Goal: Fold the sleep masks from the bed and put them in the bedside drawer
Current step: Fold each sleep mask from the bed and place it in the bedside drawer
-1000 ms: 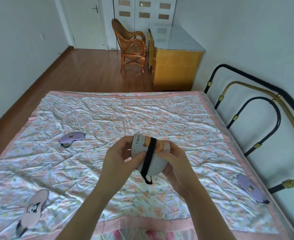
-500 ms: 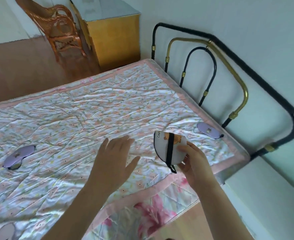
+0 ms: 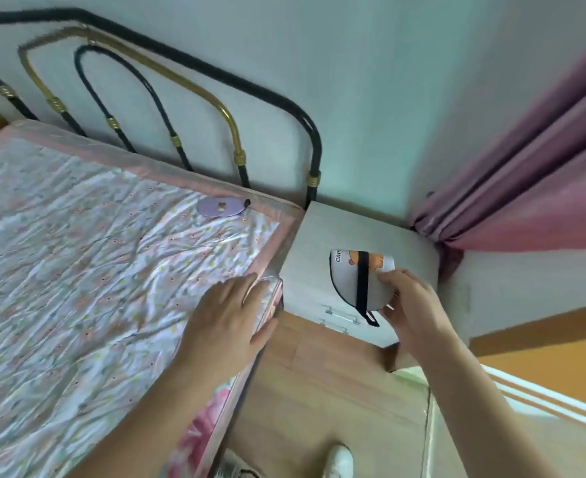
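One folded sleep mask [image 3: 353, 281] pinched in the right hand [image 3: 410, 305], above the bedside cabinet [image 3: 322, 243].
Left hand [image 3: 231, 315], released, rests flat on the bed [image 3: 77, 270] corner; it should pull the near drawer handle [image 3: 341, 313] while the fold stays clamped.

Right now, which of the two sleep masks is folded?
The white cartoon-print mask pinched in the right hand, folded in half with its black strap across it. The purple mask lies flat, unfolded, on the bed.

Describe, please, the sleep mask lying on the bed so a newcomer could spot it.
Find the metal headboard and follow it to the bed corner by the bedside cabinet. The lilac mask lies flat there, unfolded, unlike the white folded one.
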